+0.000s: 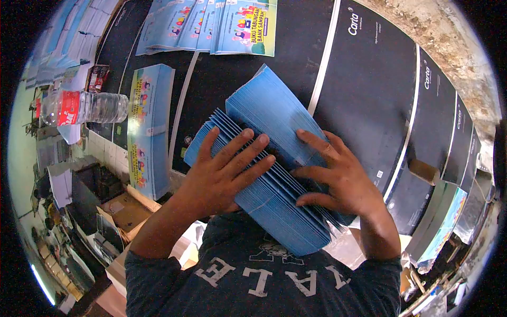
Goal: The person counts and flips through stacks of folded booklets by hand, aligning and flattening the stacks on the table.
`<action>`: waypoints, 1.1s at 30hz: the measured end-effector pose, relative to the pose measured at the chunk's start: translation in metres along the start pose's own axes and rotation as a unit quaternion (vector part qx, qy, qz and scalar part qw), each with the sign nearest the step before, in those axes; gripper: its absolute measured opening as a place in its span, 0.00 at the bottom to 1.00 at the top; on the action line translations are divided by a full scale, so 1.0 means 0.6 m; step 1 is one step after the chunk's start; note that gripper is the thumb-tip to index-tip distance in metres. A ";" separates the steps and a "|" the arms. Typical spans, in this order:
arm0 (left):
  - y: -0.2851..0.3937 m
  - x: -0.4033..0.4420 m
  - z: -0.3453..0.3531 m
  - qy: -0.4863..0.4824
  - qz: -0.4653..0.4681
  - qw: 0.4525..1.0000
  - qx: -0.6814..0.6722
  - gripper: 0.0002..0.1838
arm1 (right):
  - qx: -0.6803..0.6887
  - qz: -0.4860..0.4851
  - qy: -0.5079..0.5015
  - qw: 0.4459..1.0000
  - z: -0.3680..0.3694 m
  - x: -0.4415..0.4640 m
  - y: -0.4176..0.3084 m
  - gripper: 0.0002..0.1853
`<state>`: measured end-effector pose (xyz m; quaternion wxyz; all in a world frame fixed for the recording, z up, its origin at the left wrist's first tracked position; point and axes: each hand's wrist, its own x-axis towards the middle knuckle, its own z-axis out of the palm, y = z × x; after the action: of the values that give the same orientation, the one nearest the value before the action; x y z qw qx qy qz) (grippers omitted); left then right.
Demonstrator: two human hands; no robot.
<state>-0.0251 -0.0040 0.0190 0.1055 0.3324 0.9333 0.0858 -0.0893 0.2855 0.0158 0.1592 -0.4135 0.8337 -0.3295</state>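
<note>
Two bundles of thin blue booklets are in front of my chest, their edges turned up toward me. My left hand (224,164) lies with spread fingers across the nearer bundle (264,203), whose booklets are partly fanned apart; its thumb is hidden. My right hand (338,171) is spread too. Its fingertips touch the farther bundle (274,113) and reach over the gap between the two. Beneath the hands, the undersides of the bundles cannot be seen.
Black boards marked Carta (364,79) cover the work surface. Printed booklets (245,26) are piled at the back, with another stack (150,127) at left. A plastic water bottle (105,108) lies beyond it. A thick stack (435,222) stands right, and an open cardboard box (127,211) sits lower left.
</note>
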 end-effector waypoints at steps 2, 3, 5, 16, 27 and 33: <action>0.002 0.001 -0.006 -0.009 -0.006 1.000 -0.020 0.56 | 0.019 0.012 0.005 1.000 0.002 -0.001 0.001 0.26; 0.003 0.001 -0.008 -0.018 -0.012 0.999 -0.040 0.56 | 0.019 0.012 0.005 1.000 0.003 -0.001 0.002 0.26; 0.002 0.000 0.000 0.004 -0.008 0.999 -0.037 0.57 | 0.026 0.022 -0.002 0.999 0.002 -0.002 0.009 0.25; 0.000 -0.002 0.000 0.000 -0.006 1.000 -0.028 0.60 | -0.015 -0.006 -0.001 1.000 0.003 -0.005 0.010 0.17; -0.003 0.000 0.000 0.015 0.002 1.000 -0.026 0.55 | -0.063 0.014 0.023 0.998 0.020 -0.007 -0.006 0.22; 0.001 0.006 -0.004 0.023 -0.004 0.999 -0.035 0.62 | -0.064 0.038 -0.034 0.997 0.001 -0.006 -0.029 0.23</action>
<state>-0.0282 -0.0013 0.0206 0.0961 0.3225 0.9333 0.1254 -0.0765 0.2803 0.0271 0.1731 -0.4019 0.8622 -0.2552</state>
